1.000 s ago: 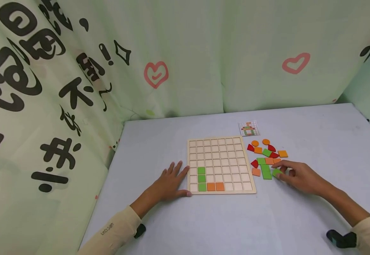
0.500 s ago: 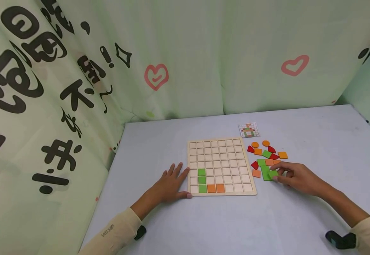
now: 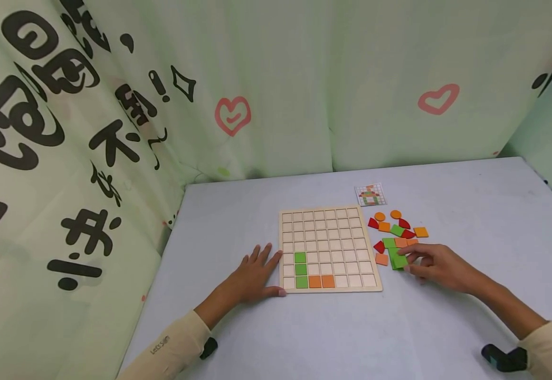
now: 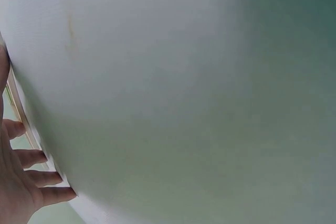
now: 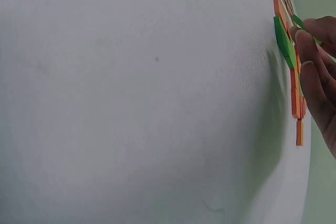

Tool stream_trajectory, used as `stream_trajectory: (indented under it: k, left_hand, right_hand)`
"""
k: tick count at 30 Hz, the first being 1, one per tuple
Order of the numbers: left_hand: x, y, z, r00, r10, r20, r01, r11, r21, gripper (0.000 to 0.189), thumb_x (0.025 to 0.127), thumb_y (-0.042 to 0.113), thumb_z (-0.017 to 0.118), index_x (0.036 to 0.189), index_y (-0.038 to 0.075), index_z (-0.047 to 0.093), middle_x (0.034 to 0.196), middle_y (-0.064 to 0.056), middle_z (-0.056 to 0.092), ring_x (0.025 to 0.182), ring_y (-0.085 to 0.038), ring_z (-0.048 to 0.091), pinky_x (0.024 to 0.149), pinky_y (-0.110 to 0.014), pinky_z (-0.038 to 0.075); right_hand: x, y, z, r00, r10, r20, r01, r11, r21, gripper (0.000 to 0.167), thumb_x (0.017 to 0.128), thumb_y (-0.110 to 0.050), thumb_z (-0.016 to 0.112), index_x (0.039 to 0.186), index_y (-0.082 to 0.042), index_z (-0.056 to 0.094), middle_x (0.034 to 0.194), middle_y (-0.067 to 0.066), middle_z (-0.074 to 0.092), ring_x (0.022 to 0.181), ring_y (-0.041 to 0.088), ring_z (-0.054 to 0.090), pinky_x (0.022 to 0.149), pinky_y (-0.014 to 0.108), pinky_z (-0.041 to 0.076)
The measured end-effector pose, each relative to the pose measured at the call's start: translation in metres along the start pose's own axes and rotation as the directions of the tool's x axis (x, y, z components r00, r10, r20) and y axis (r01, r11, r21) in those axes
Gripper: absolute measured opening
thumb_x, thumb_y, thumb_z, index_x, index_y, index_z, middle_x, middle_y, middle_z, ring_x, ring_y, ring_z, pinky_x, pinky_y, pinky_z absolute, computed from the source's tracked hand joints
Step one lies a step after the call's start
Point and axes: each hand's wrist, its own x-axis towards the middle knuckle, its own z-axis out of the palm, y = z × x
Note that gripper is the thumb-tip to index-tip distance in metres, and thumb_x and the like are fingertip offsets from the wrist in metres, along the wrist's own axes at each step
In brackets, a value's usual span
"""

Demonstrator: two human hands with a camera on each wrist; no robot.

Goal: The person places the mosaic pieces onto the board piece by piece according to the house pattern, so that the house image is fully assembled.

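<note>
My left hand (image 3: pixel 252 274) lies with fingers spread on the cloth, its fingertips and thumb at the left edge of a wooden grid board (image 3: pixel 333 290). On the board, green squares (image 3: pixel 301 269) form a short column, with two orange squares (image 3: pixel 321 281) beside its lowest one. My right hand (image 3: pixel 435 266) pinches a green square tile (image 5: pixel 300 23) between thumb and fingers, right of the board. Under that tile lies a longer green piece (image 3: pixel 394 262), partly covered. In the left wrist view, the fingers (image 4: pixel 44 178) rest along the board's edge.
Loose red, orange and green pieces lie right of the board, among them an orange disc (image 3: pixel 396 214), a red piece (image 3: pixel 379 246) and an orange square (image 3: pixel 420 232). A small picture card (image 3: pixel 370 195) lies behind them. A printed curtain (image 3: pixel 285 105) hangs past the table's far edge.
My right hand has moved a little left with the green square tile, from beside the longer green piece to over it. The left hand stays at the board's edge.
</note>
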Motion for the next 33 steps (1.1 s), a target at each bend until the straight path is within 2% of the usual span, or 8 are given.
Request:
stream_trajectory:
  k: [6,17,23,33]
  left_hand:
    - [0.0,-0.001,0.0,1.0,-0.002,0.004,0.002,1.0,-0.003,0.097,0.088,0.073,0.056,0.162,0.02,0.021,0.168,-0.015,0.017,0.153,-0.043,0.017,0.116,-0.062,0.03]
    - [0.002,-0.002,0.001,1.0,0.0,-0.003,0.0,1.0,-0.003,0.097,0.088,0.074,0.054,0.162,0.021,0.021,0.168,-0.015,0.017,0.153,-0.043,0.016,0.117,-0.061,0.03]
    - [0.002,-0.002,0.001,1.0,0.001,0.0,-0.001,1.0,0.003,0.096,0.088,0.074,0.054,0.162,0.02,0.021,0.168,-0.015,0.017,0.153,-0.044,0.017,0.116,-0.061,0.03]
    - [0.001,-0.002,0.001,1.0,0.001,0.001,-0.001,1.0,0.009,0.097,0.088,0.074,0.055,0.161,0.02,0.022,0.167,-0.015,0.019,0.153,-0.044,0.018,0.116,-0.061,0.031]
  right_hand:
    - [0.003,-0.004,0.006,1.0,-0.022,0.003,0.022,0.999,0.04,0.039,0.09,-0.01,0.073,0.126,0.002,0.062,0.097,0.009,0.065,0.061,0.015,0.061,0.061,0.024,0.055]
    - [0.01,-0.015,0.016,0.991,-0.129,-0.044,0.131,0.989,0.063,0.033,0.086,-0.008,0.077,0.117,-0.001,0.067,0.089,0.004,0.063,0.056,0.015,0.058,0.056,0.023,0.05]
    - [0.016,-0.021,0.022,0.994,-0.107,0.013,0.106,0.989,0.102,0.038,0.088,-0.007,0.075,0.123,0.003,0.064,0.097,0.012,0.064,0.063,0.016,0.064,0.062,0.027,0.058]
    - [0.022,-0.033,0.036,0.99,-0.117,0.082,0.104,0.984,0.145,0.038,0.09,-0.007,0.073,0.124,0.005,0.064,0.098,0.012,0.065,0.068,0.015,0.066,0.064,0.027,0.058]
